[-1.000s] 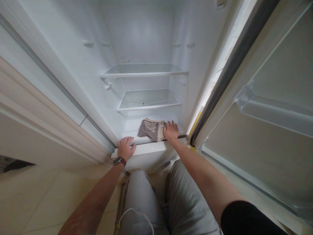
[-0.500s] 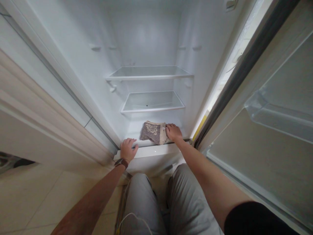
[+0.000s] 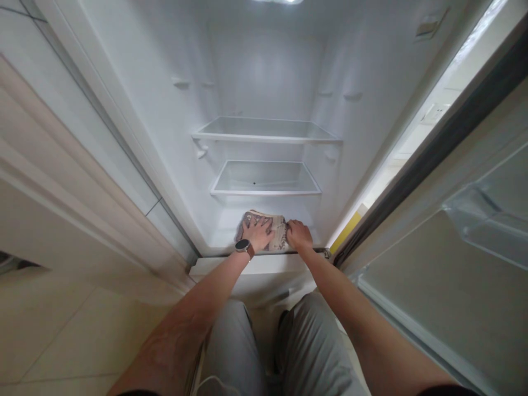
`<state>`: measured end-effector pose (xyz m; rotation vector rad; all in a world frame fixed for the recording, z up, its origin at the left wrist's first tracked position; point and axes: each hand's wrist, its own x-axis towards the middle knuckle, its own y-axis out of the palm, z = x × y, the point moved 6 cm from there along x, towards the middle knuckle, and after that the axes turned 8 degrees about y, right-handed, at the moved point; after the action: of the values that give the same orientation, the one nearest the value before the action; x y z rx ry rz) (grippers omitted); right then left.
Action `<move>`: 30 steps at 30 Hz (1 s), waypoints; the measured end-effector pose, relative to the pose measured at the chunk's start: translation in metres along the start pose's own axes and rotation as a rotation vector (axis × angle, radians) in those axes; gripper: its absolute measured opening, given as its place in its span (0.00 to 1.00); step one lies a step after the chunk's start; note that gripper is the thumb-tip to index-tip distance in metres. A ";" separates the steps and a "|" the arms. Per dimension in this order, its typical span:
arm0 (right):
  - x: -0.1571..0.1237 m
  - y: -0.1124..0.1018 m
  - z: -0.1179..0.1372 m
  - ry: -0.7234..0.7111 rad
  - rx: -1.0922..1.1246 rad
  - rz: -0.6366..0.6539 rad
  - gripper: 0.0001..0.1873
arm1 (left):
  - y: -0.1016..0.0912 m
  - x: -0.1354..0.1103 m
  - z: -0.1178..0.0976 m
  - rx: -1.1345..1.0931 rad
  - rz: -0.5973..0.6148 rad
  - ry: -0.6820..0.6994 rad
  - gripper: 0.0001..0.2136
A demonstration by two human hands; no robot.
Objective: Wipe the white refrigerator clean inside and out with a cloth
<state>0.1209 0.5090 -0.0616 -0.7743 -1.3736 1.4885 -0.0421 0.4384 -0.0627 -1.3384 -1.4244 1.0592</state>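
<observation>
A grey and beige patterned cloth [image 3: 279, 233] lies on the white floor [image 3: 225, 231] of an open fridge. My left hand [image 3: 258, 232], with a watch on its wrist, rests flat on the cloth's left part, fingers spread. My right hand [image 3: 298, 234] sits at the cloth's right edge, its fingers curled over that edge; how firmly it grips I cannot make out. Both arms reach in from below, over my knees in grey trousers.
Two glass shelves [image 3: 266, 130] [image 3: 266, 179] sit above the cloth. The fridge door [image 3: 462, 242] stands open at the right with a clear door bin [image 3: 487, 217]. A cabinet panel [image 3: 61, 181] flanks the left. Beige tiled floor [image 3: 53, 330] lies below.
My left hand has left the fridge's front sill and moved right onto the cloth. The right hand stayed at the cloth's right edge. The view has tilted upward slightly.
</observation>
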 end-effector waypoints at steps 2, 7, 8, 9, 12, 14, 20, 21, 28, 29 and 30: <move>0.001 0.002 0.000 0.000 -0.002 0.006 0.20 | -0.002 0.003 0.030 0.001 0.041 -0.031 0.32; 0.001 0.003 0.001 -0.004 0.002 -0.007 0.21 | -0.012 0.015 0.104 0.048 0.143 -0.169 0.34; 0.001 0.003 0.001 -0.002 0.000 -0.005 0.21 | -0.013 0.018 0.114 0.055 0.152 -0.211 0.35; 0.001 0.003 0.002 -0.001 -0.002 -0.002 0.21 | -0.013 0.020 0.120 0.061 0.159 -0.250 0.36; 0.000 0.002 0.003 -0.002 -0.002 0.011 0.21 | -0.010 0.025 0.117 0.075 0.167 -0.302 0.41; 0.000 0.001 0.004 -0.003 -0.006 0.019 0.21 | -0.007 0.029 0.105 0.072 0.160 -0.277 0.45; 0.003 0.003 0.006 -0.004 -0.051 0.049 0.20 | 0.009 0.052 0.087 0.046 0.151 -0.278 0.47; 0.003 0.004 0.006 -0.004 -0.056 0.057 0.20 | 0.011 0.060 0.087 0.048 0.142 -0.291 0.46; 0.004 0.005 0.007 -0.012 -0.087 0.049 0.20 | 0.016 0.130 0.071 0.028 0.064 -0.258 0.45; 0.005 0.005 0.007 -0.015 -0.089 0.047 0.20 | 0.016 0.141 0.067 0.017 0.060 -0.245 0.44; 0.005 0.005 0.007 -0.018 -0.090 0.045 0.20 | 0.016 0.152 0.062 -0.002 0.056 -0.208 0.43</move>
<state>0.1117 0.5113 -0.0650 -0.8549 -1.4530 1.4799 -0.1023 0.5906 -0.0858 -1.3058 -1.5460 1.2639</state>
